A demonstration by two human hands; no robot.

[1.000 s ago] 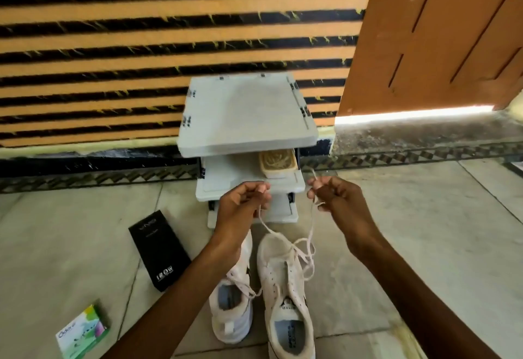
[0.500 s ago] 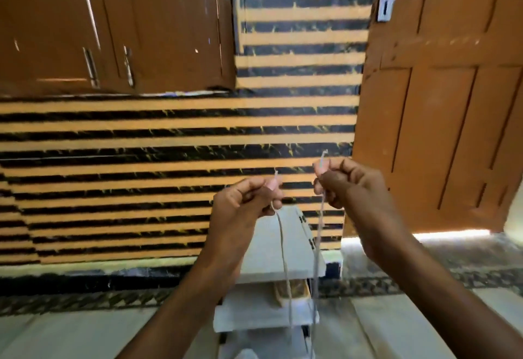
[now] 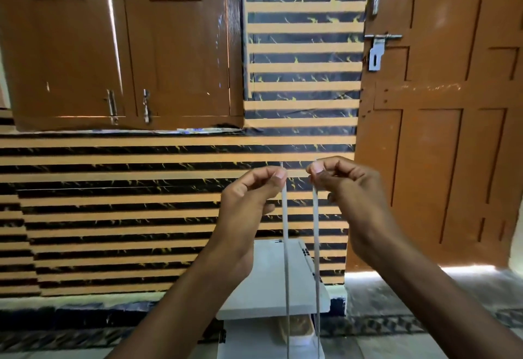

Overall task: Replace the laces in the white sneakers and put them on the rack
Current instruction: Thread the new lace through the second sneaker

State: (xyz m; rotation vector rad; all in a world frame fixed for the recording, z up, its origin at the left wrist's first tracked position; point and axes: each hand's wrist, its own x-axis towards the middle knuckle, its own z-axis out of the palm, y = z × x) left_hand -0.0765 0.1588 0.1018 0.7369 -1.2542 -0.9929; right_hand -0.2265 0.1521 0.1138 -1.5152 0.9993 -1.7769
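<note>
Each grip, left hand (image 3: 249, 197) and right hand (image 3: 348, 189), pinches a lace (image 3: 285, 231) end above the rack (image 3: 266, 293).

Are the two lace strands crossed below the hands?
No: the left strand, pinched by the left hand, and the right strand, pinched by the right hand, hang side by side, apart, in front of the rack.

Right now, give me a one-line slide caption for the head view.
Left hand and right hand each pinch a white lace strand hanging down past the grey rack.
</note>
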